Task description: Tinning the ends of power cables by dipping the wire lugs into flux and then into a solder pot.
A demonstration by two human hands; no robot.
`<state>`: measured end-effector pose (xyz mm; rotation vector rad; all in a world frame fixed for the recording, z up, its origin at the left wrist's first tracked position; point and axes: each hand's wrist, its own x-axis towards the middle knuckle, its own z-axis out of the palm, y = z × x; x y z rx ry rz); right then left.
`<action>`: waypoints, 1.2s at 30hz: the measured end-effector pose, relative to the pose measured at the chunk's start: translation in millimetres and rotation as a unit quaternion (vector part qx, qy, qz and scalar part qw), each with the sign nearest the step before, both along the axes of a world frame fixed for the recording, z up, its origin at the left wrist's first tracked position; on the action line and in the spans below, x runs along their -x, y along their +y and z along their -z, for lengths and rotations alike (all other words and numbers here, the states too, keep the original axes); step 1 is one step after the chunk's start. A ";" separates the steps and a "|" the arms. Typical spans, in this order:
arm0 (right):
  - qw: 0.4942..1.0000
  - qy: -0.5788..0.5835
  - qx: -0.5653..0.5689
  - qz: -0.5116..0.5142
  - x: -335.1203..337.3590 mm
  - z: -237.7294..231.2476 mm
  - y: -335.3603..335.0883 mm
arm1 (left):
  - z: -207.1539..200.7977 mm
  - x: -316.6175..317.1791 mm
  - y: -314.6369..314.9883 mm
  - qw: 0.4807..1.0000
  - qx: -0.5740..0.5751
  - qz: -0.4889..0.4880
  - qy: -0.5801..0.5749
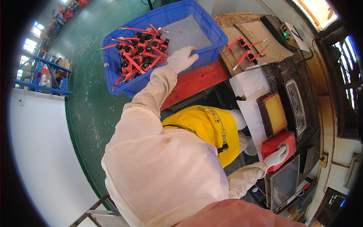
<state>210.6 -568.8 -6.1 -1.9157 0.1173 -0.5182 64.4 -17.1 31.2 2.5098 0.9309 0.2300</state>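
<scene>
My left hand, in a white glove, is closed over the near rim of a blue plastic crate. Inside the crate's left part lies a heap of red cable leads with black fittings and metal lugs. My right hand, also gloved, rests on a red block-like surface at the right, its fingers partly extended and nothing visible in them. Beyond that hand stands a dark-edged tray with a yellowish surface.
A few red cable leads lie on the brown board. Behind them sits a control box with a green light. A metal-framed rectangular trough is beside the yellowish tray. A red beam runs below the crate; a blue rack stands far left.
</scene>
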 end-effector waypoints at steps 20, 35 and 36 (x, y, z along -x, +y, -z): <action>1.000 -0.001 0.028 -0.004 0.3 -3.6 4.6 | 41.5 75.7 181.2 0.954 -0.070 -0.290 -0.007; 0.999 0.011 0.025 0.017 -1.9 -0.6 2.8 | 26.6 71.8 198.5 0.948 -0.056 -0.279 0.141; 0.999 0.013 0.026 0.018 -1.8 -1.1 3.5 | 26.1 72.1 198.2 0.949 -0.046 -0.278 0.139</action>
